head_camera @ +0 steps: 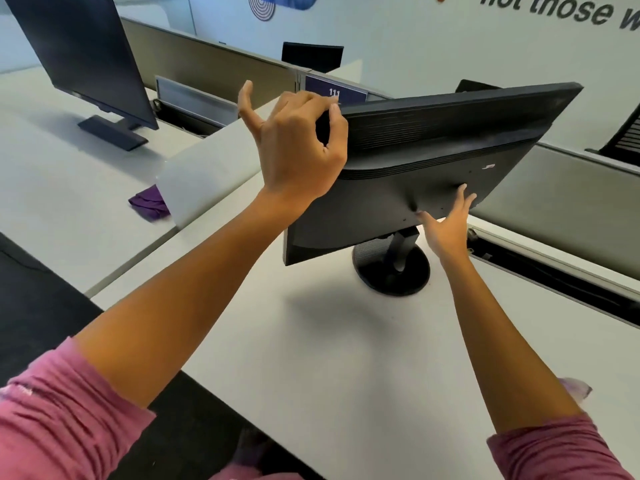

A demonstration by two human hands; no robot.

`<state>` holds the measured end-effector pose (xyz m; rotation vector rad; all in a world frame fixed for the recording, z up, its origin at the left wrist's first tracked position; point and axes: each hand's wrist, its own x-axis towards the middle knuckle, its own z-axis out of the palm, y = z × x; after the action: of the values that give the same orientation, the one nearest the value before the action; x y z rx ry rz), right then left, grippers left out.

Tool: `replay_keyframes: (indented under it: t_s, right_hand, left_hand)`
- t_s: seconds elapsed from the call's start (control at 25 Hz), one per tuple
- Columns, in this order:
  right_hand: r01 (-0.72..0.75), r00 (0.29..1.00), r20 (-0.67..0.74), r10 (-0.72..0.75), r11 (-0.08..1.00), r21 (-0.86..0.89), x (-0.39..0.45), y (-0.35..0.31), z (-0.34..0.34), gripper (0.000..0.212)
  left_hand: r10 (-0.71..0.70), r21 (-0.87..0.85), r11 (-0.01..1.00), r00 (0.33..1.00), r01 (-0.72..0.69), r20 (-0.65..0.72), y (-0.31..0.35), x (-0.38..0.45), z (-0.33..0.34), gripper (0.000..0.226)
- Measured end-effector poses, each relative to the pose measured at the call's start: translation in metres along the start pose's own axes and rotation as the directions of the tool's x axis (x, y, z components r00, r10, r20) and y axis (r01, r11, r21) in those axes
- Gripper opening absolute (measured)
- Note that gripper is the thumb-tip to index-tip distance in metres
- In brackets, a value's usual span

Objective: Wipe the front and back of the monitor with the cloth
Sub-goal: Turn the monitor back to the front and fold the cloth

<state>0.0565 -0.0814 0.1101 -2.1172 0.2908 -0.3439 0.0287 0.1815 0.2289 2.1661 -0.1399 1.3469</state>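
Pink sleeves [62, 420] are sitting lowest in view, both forearms reaching fwd over the white desk [311, 358]. Left hand [298, 147] is gripping the top left corner of the monitor [433, 168]: thumb and forefinger are curling round the edge, little finger is sticking up free. Right hand [446, 226] is lying open w/ fingers spread straight, fingertips touching the lower back panel just beside the stand neck, holding nothing.

Monitor is standing on its round black base [391, 271] mid-desk, back side facing the camera, tilting so the top edge is leaning away and to the right. Screen side isn't visible from here.

Purple cloth [149, 206] is lying crumpled on the next desk to the left, partly hidden behind the white divider panel [207, 168], well apart from both hands. Small pale purple thing [576, 388] is peeking out beside the right forearm nr the desk edge; can't tell what it is.

Second monitor [79, 53] is standing on the far left desk, screen dark. Label w/ "111" [335, 93] is showing on the partition behind the left hand.
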Motion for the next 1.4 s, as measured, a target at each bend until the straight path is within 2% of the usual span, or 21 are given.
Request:
replay_keyframes:
  t_s: [0.12, 0.32, 0.52, 0.68, 0.8, 0.88, 1.0, 1.12, 1.2, 1.4]
  right_hand:
    - [-0.014, 0.996, -0.09, 0.02, 0.998, 0.066, -0.009, -0.007, 0.003, 0.087]
    - [0.073, 0.957, -0.29, -0.003, 0.97, 0.231, -0.035, -0.041, 0.004, 0.071]
    - [0.312, 0.87, -0.471, -0.145, 0.902, 0.299, -0.062, -0.085, -0.001, 0.05]
    - [0.536, 0.746, -0.562, -0.357, 0.822, 0.19, -0.099, -0.111, 0.011, 0.04]
    - [0.651, 0.673, -0.487, -0.557, 0.758, 0.032, -0.129, -0.109, 0.033, 0.046]
    - [0.696, 0.648, -0.395, -0.652, 0.717, -0.04, -0.143, -0.1, 0.053, 0.061]
    - [0.711, 0.634, -0.357, -0.686, 0.698, -0.08, -0.159, -0.091, 0.077, 0.087]
    - [0.69, 0.621, -0.424, -0.659, 0.717, -0.103, -0.168, -0.091, 0.083, 0.101]
    - [0.666, 0.616, -0.472, -0.631, 0.737, -0.116, -0.172, -0.089, 0.081, 0.102]
    - [0.596, 0.59, -0.594, -0.546, 0.791, -0.135, -0.185, -0.072, 0.06, 0.08]
  left_hand:
    - [0.066, -0.088, 0.994, 0.997, -0.069, -0.033, 0.003, -0.011, -0.009, 0.025]
    - [0.124, -0.385, 0.914, 0.992, -0.125, -0.028, -0.01, -0.01, -0.02, 0.026]
    - [0.036, -0.605, 0.797, 0.998, -0.001, 0.046, -0.006, -0.008, -0.027, 0.031]
    - [0.019, -0.722, 0.685, 0.988, 0.097, 0.151, -0.007, -0.014, -0.03, 0.037]
    - [0.075, -0.756, 0.641, 0.97, 0.129, 0.229, -0.007, -0.025, -0.027, 0.044]
    - [0.145, -0.764, 0.636, 0.955, 0.111, 0.259, -0.005, -0.03, -0.027, 0.05]
    - [0.281, -0.76, 0.65, 0.929, 0.002, 0.242, 0.001, -0.04, -0.03, 0.061]
    - [0.428, -0.777, 0.616, 0.883, -0.129, 0.193, 0.009, -0.048, -0.034, 0.078]
    - [0.509, -0.792, 0.582, 0.842, -0.184, 0.179, 0.015, -0.049, -0.035, 0.081]
    - [0.629, -0.804, 0.536, 0.757, -0.259, 0.176, 0.037, -0.059, -0.037, 0.091]
